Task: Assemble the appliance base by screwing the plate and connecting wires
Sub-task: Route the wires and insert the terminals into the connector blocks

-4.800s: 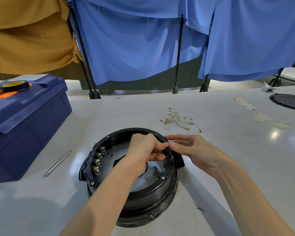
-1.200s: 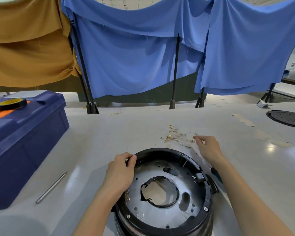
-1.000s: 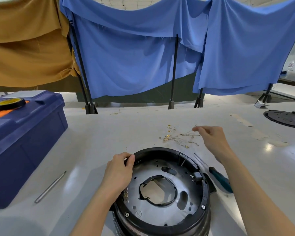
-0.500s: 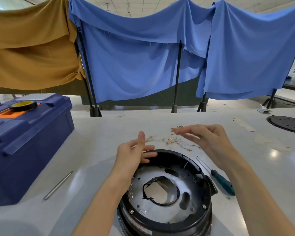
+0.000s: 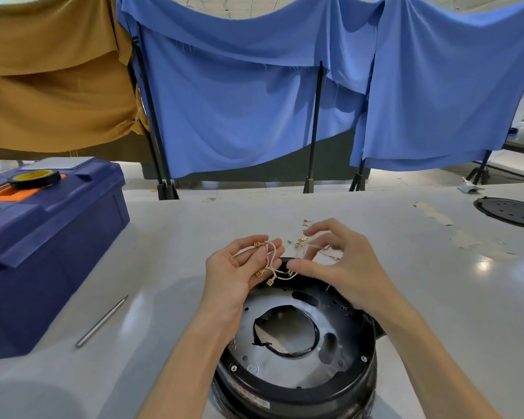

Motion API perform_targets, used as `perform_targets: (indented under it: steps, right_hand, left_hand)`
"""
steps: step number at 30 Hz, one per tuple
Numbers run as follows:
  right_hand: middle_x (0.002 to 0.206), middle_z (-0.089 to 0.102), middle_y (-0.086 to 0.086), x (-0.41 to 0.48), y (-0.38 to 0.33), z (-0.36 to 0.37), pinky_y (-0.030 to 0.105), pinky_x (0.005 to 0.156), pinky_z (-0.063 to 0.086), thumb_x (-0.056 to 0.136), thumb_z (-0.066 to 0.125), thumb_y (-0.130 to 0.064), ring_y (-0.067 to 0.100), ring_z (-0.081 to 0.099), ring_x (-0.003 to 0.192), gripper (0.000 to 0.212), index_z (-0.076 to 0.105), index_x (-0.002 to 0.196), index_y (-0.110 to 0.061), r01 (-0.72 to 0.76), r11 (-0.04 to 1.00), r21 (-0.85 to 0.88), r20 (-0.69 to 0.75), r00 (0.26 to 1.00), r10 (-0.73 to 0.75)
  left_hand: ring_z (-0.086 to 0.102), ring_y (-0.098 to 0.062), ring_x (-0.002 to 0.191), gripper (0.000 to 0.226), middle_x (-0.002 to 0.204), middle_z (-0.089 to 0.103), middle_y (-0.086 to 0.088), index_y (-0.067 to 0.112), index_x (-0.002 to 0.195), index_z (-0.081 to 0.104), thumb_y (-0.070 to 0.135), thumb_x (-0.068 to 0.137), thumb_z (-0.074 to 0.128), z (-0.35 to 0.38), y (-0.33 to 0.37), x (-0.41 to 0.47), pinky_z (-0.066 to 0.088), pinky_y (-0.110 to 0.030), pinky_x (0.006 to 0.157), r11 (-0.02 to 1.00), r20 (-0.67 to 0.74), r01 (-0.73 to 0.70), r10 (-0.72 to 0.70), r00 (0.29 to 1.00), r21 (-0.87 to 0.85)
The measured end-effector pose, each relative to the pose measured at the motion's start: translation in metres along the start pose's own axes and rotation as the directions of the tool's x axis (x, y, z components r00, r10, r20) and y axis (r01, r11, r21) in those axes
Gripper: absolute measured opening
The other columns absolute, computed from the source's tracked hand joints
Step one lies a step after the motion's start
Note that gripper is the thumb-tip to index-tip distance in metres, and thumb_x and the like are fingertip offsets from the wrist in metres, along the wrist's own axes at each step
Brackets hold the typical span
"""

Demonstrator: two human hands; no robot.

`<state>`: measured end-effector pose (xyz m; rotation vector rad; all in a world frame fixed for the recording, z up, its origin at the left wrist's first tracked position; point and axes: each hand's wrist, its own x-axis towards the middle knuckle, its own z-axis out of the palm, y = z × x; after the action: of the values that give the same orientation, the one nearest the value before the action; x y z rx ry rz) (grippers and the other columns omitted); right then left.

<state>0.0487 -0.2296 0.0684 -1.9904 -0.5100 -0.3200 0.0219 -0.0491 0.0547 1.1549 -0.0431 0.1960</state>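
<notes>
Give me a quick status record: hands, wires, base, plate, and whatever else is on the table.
left hand: holds a bunch of wires with brass ends, above the far rim of the base
right hand: fingers curled at the same bunch; grip unclear
base: black, round, on the table
plate: metal, inside the base, screw heads at its edge
spare wires: loose on the table beyond the hands
toolbox: blue, far left, tape roll on top
metal rod: lies between toolbox and base
</notes>
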Motion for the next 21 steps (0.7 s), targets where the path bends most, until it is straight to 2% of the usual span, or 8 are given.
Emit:
perform_targets:
  steps: [2,4,8,10,13,18,20,21]
  right_hand:
    - [0.074,0.067,-0.008,0.000,-0.002,0.004,0.004,0.082,0.036,0.065,0.084,-0.045,0.003,0.062,0.094,0.034,0.068,0.093,-0.035,0.024,0.996,-0.091,0.027,0.999,-0.021]
    - [0.082,0.063,-0.007,-0.001,-0.004,0.004,0.002,0.076,0.034,0.070,0.085,-0.030,0.007,0.059,0.093,0.017,0.071,0.077,-0.038,0.012,0.990,-0.143,0.030,1.000,-0.008]
    - [0.077,0.062,-0.006,-0.002,-0.005,-0.001,0.003,0.071,0.037,0.078,0.080,-0.028,0.000,0.058,0.082,0.021,0.069,0.063,-0.037,0.007,0.987,-0.158,0.012,1.000,-0.005]
    - [0.071,0.064,-0.006,0.000,-0.005,-0.002,0.005,0.067,0.039,0.081,0.078,-0.021,-0.002,0.060,0.073,0.026,0.069,0.061,-0.035,-0.004,0.994,-0.108,-0.055,0.998,-0.002]
    - [0.055,0.062,-0.018,0.003,0.001,-0.008,0.003,0.061,0.038,0.085,0.074,-0.014,-0.007,0.057,0.061,0.028,0.068,0.059,-0.025,-0.017,0.999,-0.052,-0.208,0.978,0.006]
    - [0.050,0.059,-0.020,0.007,0.012,-0.013,0.006,0.059,0.040,0.088,0.070,-0.015,-0.003,0.056,0.054,0.029,0.066,0.063,-0.027,-0.088,0.996,0.011,-0.389,0.917,0.085]
    - [0.058,0.063,-0.016,0.006,0.010,-0.010,0.011,0.065,0.043,0.088,0.071,-0.015,-0.001,0.060,0.065,0.024,0.067,0.069,-0.029,-0.103,0.994,0.029,-0.411,0.905,0.105]
    - [0.073,0.068,-0.014,0.006,0.010,-0.009,0.018,0.075,0.044,0.088,0.072,-0.019,0.006,0.063,0.084,0.014,0.070,0.079,-0.029,-0.119,0.993,0.024,-0.395,0.911,0.119]
  left_hand:
    - [0.071,-0.027,0.100,0.021,0.103,0.074,-0.016,-0.004,0.112,0.062,-0.002,0.092,0.059,0.001,-0.001,0.000,0.059,-0.029,0.081,1.000,0.013,-0.005,0.005,1.000,-0.001]
    - [0.071,-0.027,0.100,0.021,0.102,0.074,-0.016,-0.003,0.112,0.062,-0.001,0.092,0.059,0.000,-0.002,0.000,0.059,-0.030,0.081,1.000,0.023,-0.007,0.006,1.000,0.003]
    - [0.072,-0.026,0.096,0.019,0.099,0.075,-0.014,0.000,0.112,0.063,0.000,0.094,0.057,-0.002,-0.002,-0.002,0.058,-0.025,0.076,0.998,0.049,-0.011,0.007,0.999,0.066]
    - [0.073,-0.026,0.091,0.018,0.094,0.075,-0.014,0.002,0.110,0.064,-0.002,0.095,0.055,-0.003,-0.002,-0.003,0.058,-0.023,0.072,0.992,0.057,-0.014,0.007,0.998,0.122]
    - [0.074,-0.027,0.076,0.020,0.083,0.075,-0.016,0.003,0.107,0.065,-0.007,0.095,0.051,-0.007,-0.002,-0.004,0.059,-0.023,0.065,0.974,0.058,-0.007,-0.006,0.998,0.228]
    - [0.067,-0.026,0.054,0.023,0.071,0.071,-0.020,-0.003,0.105,0.061,-0.016,0.092,0.047,-0.006,-0.003,-0.007,0.054,-0.026,0.053,0.916,0.212,0.024,-0.118,0.970,0.401]
    - [0.068,-0.026,0.056,0.022,0.071,0.071,-0.018,-0.002,0.104,0.062,-0.014,0.093,0.048,-0.003,-0.005,-0.008,0.054,-0.025,0.053,0.906,0.247,0.034,-0.151,0.957,0.421]
    - [0.070,-0.028,0.060,0.021,0.074,0.072,-0.019,-0.002,0.104,0.062,-0.013,0.093,0.048,-0.002,-0.005,-0.008,0.055,-0.025,0.056,0.915,0.242,0.051,-0.159,0.957,0.401]
